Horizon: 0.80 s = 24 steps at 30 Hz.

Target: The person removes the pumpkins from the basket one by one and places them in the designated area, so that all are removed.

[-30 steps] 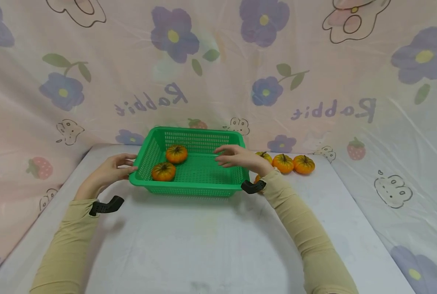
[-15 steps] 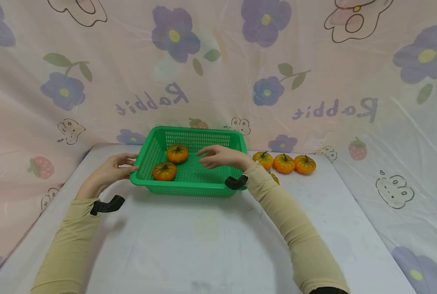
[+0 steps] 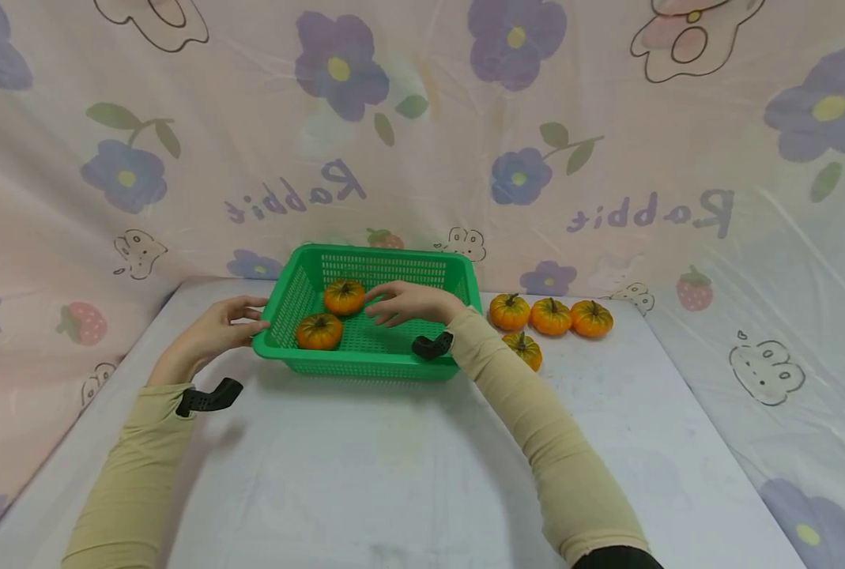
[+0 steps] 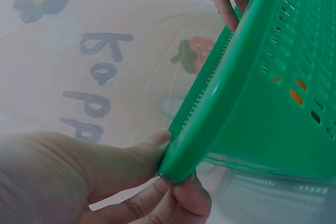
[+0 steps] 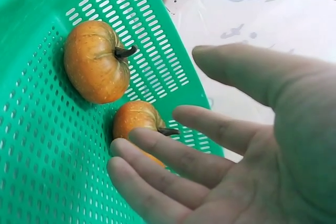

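A green plastic basket [image 3: 365, 362] with slotted walls stands at the back of the table. Inside it, toward its left end, sit two small orange pumpkins, a rear one [image 3: 344, 297] and a front one [image 3: 318, 332]. My left hand [image 3: 216, 325] pinches the basket's left rim, thumb on one side and fingers curled under the other, as the left wrist view shows [image 4: 178, 174]. Over the basket's inside reaches my right hand [image 3: 416, 303], holding nothing, its fingers spread loosely. Its fingertips come close to the rear pumpkin; in the right wrist view they overlap a pumpkin [image 5: 137, 119].
Several more orange pumpkins lie on the white table [image 3: 394, 474] right of the basket, three in a row with the middle one [image 3: 551, 317], and one nearer [image 3: 525, 350] beside my right sleeve. A patterned cloth [image 3: 422, 142] hangs behind the table.
My right hand has moved left across the basket, from its right side to beside the rear pumpkin, uncovering pumpkins on the table. My left hand keeps its hold on the rim.
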{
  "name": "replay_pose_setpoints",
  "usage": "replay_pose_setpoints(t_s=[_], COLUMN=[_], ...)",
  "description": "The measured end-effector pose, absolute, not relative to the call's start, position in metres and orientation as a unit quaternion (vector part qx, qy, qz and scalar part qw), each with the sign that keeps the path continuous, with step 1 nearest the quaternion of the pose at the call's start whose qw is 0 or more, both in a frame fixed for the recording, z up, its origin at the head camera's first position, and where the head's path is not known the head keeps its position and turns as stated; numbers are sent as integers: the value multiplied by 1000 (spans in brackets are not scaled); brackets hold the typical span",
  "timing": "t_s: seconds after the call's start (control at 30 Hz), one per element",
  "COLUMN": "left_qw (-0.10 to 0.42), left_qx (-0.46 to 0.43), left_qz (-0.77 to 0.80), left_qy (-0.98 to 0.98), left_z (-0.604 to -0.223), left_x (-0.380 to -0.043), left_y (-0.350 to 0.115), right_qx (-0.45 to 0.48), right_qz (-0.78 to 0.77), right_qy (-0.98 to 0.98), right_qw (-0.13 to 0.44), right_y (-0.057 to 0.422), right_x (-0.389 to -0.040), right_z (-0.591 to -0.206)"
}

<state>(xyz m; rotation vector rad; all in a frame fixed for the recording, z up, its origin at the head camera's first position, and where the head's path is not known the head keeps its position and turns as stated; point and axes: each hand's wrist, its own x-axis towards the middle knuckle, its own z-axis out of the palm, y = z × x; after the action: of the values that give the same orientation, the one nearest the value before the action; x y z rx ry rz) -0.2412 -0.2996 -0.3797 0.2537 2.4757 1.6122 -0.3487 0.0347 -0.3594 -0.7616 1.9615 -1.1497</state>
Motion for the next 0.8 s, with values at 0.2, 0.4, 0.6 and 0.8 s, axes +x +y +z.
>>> replay_pose_setpoints(t_s=[0.2,0.4,0.6,0.8], left_qw=[84,86,90,91], left_qx=[90,89,83,84], left_qz=[545,545,542,536], left_qy=[829,829,832,835], left_z=[-380,-382,-383,-382], left_x=[-242,-243,-244,-243], left_y=[-299,-300,-301,-302], right_qx=[-289,-284,-283,-283], right_qz=[-455,-460,-472,-474], right_qy=[748,740,726,720], right_qw=[388,400,412,421], right_y=[25,18,13,9], right_x=[-353,-356,-356,-357], right_z=[-365,-369,-372,-376])
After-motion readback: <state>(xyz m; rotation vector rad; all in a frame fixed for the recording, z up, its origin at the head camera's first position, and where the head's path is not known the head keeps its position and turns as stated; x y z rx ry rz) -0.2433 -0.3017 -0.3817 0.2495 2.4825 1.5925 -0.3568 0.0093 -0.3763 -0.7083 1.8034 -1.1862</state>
